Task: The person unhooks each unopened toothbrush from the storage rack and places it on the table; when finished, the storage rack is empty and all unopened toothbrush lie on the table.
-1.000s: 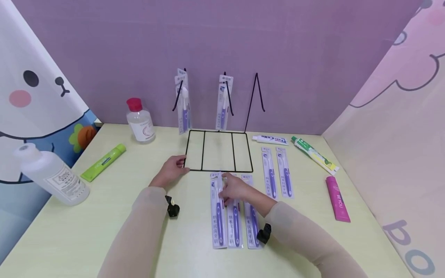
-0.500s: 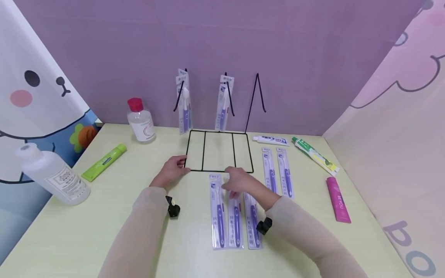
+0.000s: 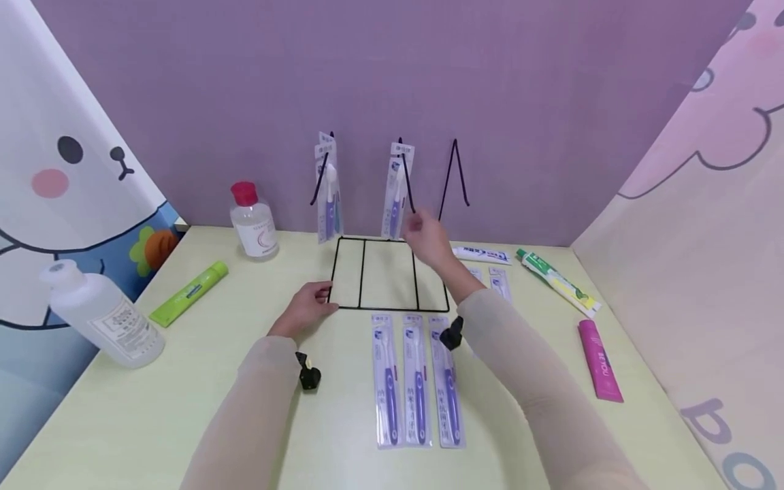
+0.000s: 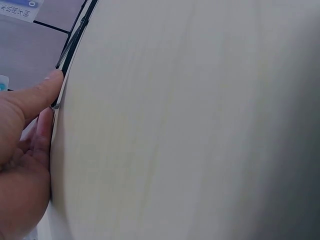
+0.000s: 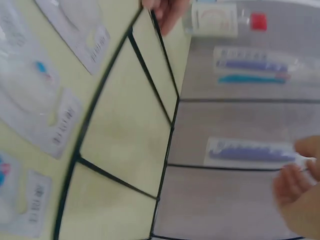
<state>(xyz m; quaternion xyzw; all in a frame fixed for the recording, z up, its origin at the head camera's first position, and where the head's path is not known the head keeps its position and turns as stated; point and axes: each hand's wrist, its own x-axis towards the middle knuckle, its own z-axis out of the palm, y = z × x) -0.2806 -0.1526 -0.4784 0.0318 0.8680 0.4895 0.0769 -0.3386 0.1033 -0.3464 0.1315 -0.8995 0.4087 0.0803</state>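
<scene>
My left hand point(image 3: 305, 307) holds the front left corner of a black wire display rack point(image 3: 392, 309), thumb and fingers on opposite sides of the wire in the left wrist view. My right hand point(image 3: 429, 239) is raised beside the tip of the middle hook, its fingers loosely bent and nothing seen between them. From that hook hangs a packaged toothbrush point(image 3: 391, 204), with the right fingertips close to its lower end. More toothbrush packs point(image 3: 323, 211) hang on the left hook, while the right hook point(image 3: 456, 150) carries none. Three packaged toothbrushes point(image 3: 419, 401) lie side by side before the rack.
Further toothbrush packs point(image 3: 500, 283) lie right of the rack, partly behind my right arm. Toothpaste tubes, white point(image 3: 484, 255), green-yellow point(image 3: 557, 282) and pink point(image 3: 599, 361), lie farther right. Leftward are a green tube point(image 3: 190, 294), a red-capped bottle point(image 3: 256, 228) and a white bottle point(image 3: 110, 316).
My right hand has left the toothbrush packs on the table and risen forward to the middle hook. The left hand keeps its place on the rack. The head view has shifted slightly.
</scene>
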